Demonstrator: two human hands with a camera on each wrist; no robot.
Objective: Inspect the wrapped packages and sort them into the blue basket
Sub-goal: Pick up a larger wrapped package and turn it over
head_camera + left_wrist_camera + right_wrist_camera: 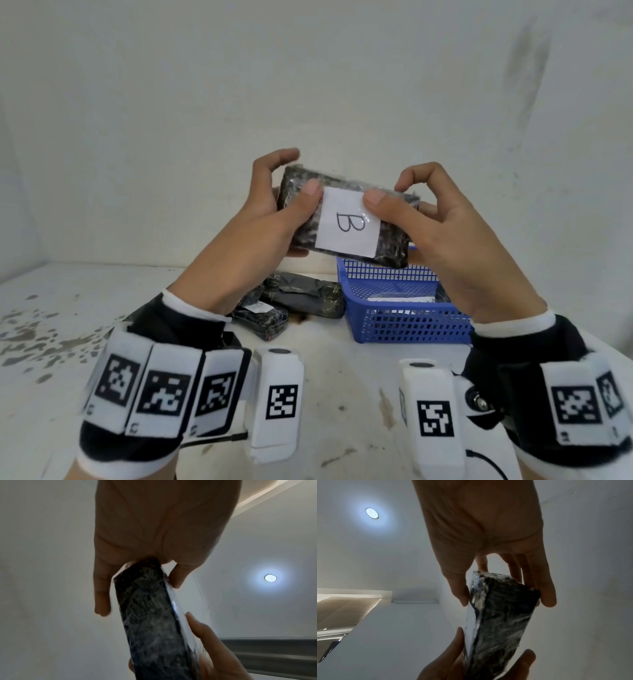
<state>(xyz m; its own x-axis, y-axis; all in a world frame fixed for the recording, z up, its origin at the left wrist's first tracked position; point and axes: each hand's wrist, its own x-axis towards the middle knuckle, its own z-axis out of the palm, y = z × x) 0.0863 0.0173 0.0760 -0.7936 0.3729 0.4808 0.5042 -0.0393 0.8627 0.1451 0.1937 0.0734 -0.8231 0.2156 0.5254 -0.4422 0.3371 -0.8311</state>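
Both hands hold a package (346,219) up above the bench (342,394). Its white label (349,226) reads "B" in black pen. The left hand (270,205) pinches the left end, thumb on the face beside the label, fingers (102,588) behind. The right hand (442,233) pinches the right end, thumb on the label's top corner, fingers (546,588) curled round the back.

Below the fingers sits the basket (404,301), blue mesh, with what may be another labelled package inside. Left of it lies a pile (291,305) of wrapped packages; one shows a label too small to read.

Only the wrist views show a ceiling light (270,577).
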